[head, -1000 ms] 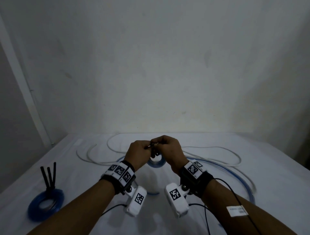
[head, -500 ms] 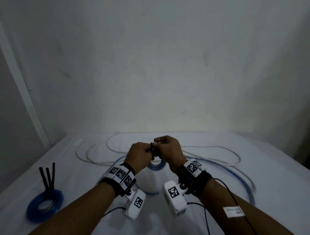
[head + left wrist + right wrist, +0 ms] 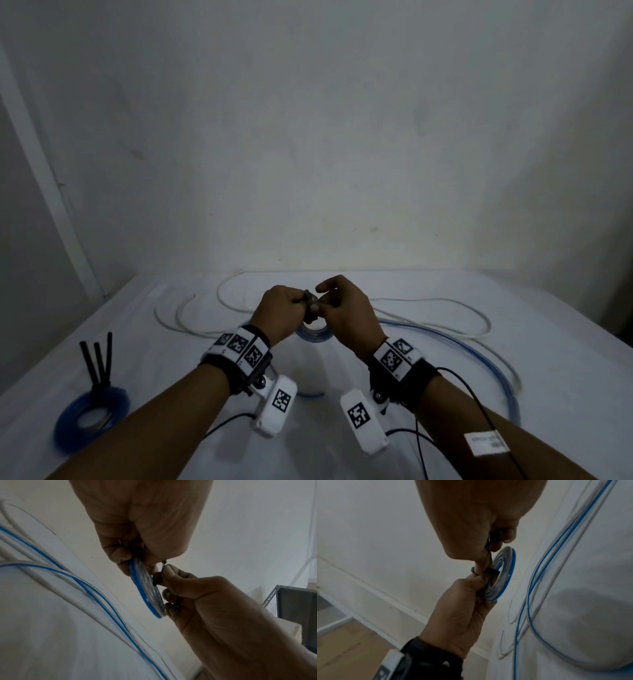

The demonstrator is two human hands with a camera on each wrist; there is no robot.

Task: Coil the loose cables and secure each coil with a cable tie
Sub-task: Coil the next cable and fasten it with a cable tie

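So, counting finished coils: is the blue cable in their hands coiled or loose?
Coiled: the blue coil forms tight rings held up between left hand and right hand, a black cable tie around it.

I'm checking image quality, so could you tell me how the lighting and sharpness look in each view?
Head view: dim, corners darkened, straight edges bowed by the wide lens. Left wrist view: the left hand looms large and soft, the blue coil slightly smeared. Right wrist view: the right hand is close and blurred, brighter behind.
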